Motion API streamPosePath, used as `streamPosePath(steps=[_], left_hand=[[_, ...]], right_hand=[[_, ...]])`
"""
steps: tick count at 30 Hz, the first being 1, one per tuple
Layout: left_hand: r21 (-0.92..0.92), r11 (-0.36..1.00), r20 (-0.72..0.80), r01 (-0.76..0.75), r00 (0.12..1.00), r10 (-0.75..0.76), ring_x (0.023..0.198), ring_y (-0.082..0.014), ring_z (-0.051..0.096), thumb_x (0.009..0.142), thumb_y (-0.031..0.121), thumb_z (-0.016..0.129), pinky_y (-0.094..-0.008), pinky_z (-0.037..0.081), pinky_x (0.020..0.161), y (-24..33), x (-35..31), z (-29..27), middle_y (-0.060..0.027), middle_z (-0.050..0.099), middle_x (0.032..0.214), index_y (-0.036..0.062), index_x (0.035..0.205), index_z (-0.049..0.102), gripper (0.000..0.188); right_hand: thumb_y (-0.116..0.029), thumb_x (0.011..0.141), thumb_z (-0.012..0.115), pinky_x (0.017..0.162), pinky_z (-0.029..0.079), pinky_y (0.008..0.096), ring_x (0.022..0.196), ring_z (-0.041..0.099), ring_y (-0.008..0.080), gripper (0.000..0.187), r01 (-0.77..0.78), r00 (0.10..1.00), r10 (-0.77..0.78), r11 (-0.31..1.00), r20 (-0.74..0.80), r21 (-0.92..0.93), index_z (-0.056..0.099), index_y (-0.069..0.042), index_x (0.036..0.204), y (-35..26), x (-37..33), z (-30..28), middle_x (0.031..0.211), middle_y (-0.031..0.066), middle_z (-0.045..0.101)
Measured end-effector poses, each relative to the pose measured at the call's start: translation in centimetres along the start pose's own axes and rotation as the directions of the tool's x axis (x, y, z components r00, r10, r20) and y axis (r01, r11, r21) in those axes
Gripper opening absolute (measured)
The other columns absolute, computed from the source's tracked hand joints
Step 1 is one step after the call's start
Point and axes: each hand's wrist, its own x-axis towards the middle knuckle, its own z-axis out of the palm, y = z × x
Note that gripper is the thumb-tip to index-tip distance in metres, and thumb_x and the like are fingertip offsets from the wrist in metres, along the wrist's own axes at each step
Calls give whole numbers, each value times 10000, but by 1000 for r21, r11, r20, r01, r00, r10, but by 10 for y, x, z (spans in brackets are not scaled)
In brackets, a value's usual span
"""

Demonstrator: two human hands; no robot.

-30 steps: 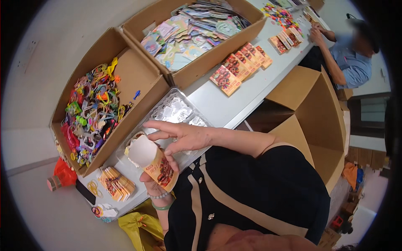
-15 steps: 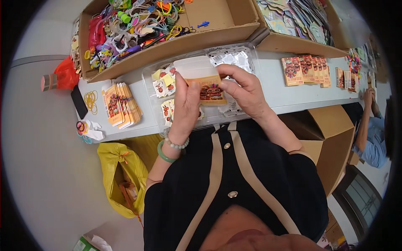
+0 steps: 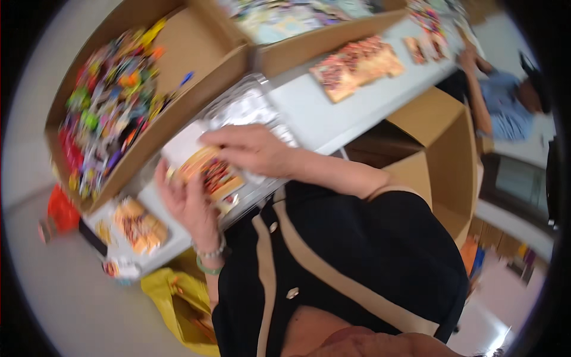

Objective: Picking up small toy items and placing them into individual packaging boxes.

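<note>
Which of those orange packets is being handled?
The orange packet above the clear tray, in the left hand, with the right hand at its upper edge; the other packets lie on the table, to either side.

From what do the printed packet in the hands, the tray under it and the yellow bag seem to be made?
Printed packet: probably thin card; flat white flap, finish too blurred. Tray: likely clear, shiny plastic; see-through, bright edges. Yellow bag: perhaps thin plastic; soft, slightly shiny folds.

bright indoor light | motion blur throughout | floor (image 3: 499,306) glare | black fisheye rim
</note>
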Motion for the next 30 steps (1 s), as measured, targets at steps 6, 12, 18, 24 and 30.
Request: streamPosePath(steps=[6, 12, 18, 24, 30], left_hand=[[-22, 976, 62, -216, 974, 217, 985, -190, 589, 880, 3, 570, -290, 488, 850, -18, -3, 2, -141, 579, 1117, 44, 1234, 442, 379], [-36, 998, 389, -49, 919, 59, 936, -119, 539, 867, 12, 592, -250, 438, 841, -25, 15, -23, -55, 562, 1038, 18, 1128, 510, 274], [94, 987, 268, -129, 958, 99, 918, -126, 529, 878, 31, 581, -260, 435, 843, -18, 6, -9, -64, 549, 988, -1, 1084, 511, 219], [161, 984, 218, -72, 975, 36, 828, -134, 562, 871, 40, 604, -255, 469, 770, -10, 3, -13, -65, 590, 939, -21, 1059, 577, 199], [-222, 959, 208, -177, 952, 223, 1092, -219, 547, 785, -126, 600, -321, 477, 922, -21, 10, -6, -147, 552, 1153, 18, 1221, 415, 495]], right_hand=[[-124, 765, 594, 740, 476, 313, 814, 619, 220, 220, -260, 964, 234, 928, 124, 266, 586, -62, 976, -11, 7, -16, 852, 107, 635], [-184, 808, 618, 690, 463, 309, 749, 596, 175, 152, -289, 909, 245, 953, 338, 86, 578, -51, 870, -10, 6, -38, 809, 79, 615], [-225, 832, 583, 734, 485, 365, 809, 628, 272, 220, -304, 927, 300, 952, 224, -14, 573, -86, 1002, -23, 6, -29, 894, 106, 622], [-135, 837, 570, 761, 508, 369, 893, 623, 287, 209, 119, 975, -108, 992, 193, -46, 590, -82, 1038, -8, 4, -23, 980, 122, 614], [-99, 824, 609, 709, 501, 325, 850, 616, 245, 155, 247, 941, -185, 948, 283, -202, 604, -46, 970, -19, 5, -24, 972, 113, 613]])
